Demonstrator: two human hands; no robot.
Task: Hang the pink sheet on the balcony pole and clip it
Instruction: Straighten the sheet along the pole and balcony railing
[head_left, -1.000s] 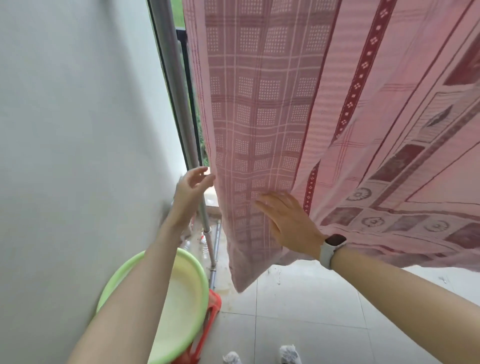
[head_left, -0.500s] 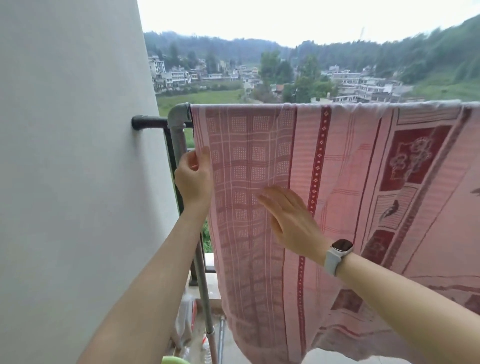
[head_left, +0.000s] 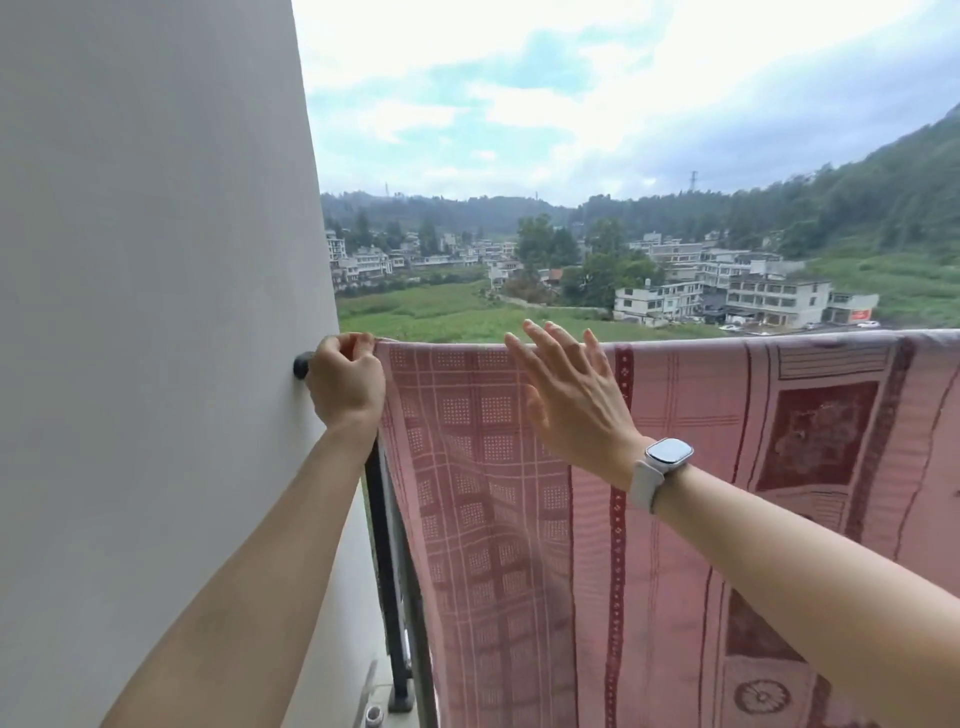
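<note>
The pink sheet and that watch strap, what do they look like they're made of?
Pink sheet: thin woven fabric, probably cotton, matte; it drapes softly and its printed checks and maroon borders show no shine. Watch strap: smooth pale band, likely silicone or rubber; it looks even, seamless and faintly satin. Neither can be confirmed from looks alone.

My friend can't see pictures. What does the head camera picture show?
A pink sheet hangs over a balcony pole. The left hand pinches its top corner by a grey wall; the right hand, wearing a white watch, is open with straight fingers near the top edge. Beyond lie houses and green hills.
</note>
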